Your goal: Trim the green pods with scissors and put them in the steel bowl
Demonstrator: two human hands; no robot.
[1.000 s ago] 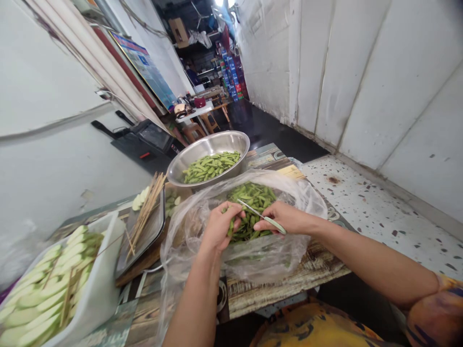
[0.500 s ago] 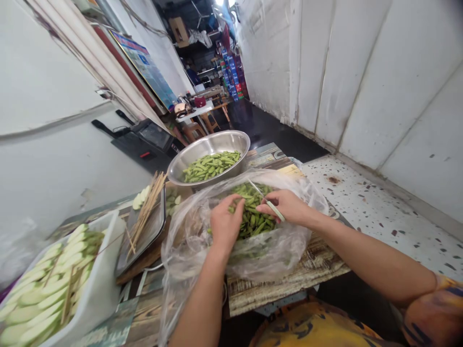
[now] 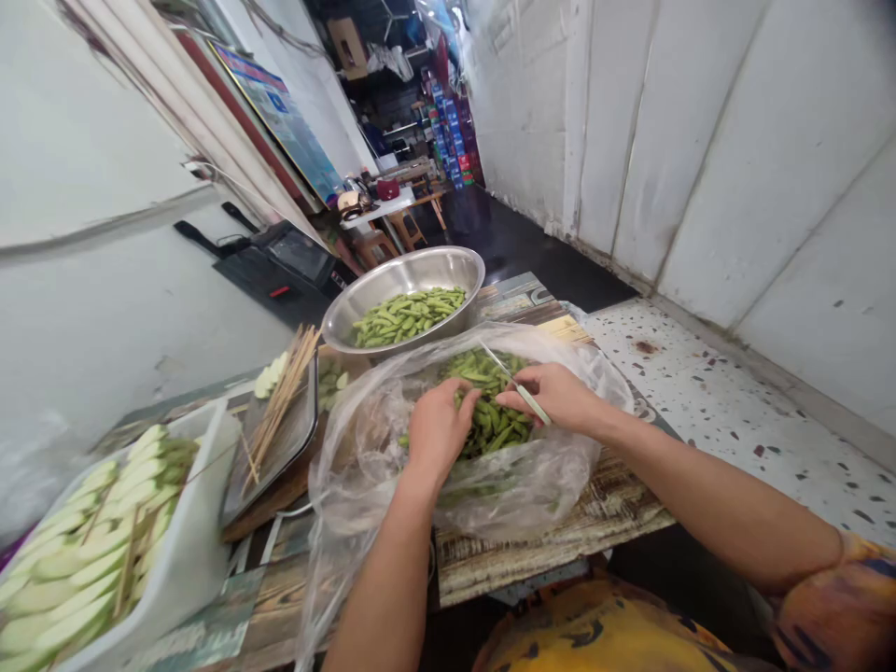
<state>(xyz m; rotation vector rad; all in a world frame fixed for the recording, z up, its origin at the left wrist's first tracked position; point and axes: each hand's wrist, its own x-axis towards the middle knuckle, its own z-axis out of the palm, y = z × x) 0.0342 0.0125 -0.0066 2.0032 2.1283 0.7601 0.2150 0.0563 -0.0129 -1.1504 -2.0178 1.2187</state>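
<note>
Now the right grip pinches a small green-handled knife; the left grip curls among green pods, hold unclear, inside a clear plastic bag on the table.

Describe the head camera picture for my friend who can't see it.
The left hand reaches into green bean pods inside a clear plastic bag, while the right hand holds a small knife. A metal bowl of more pods sits behind.
</note>
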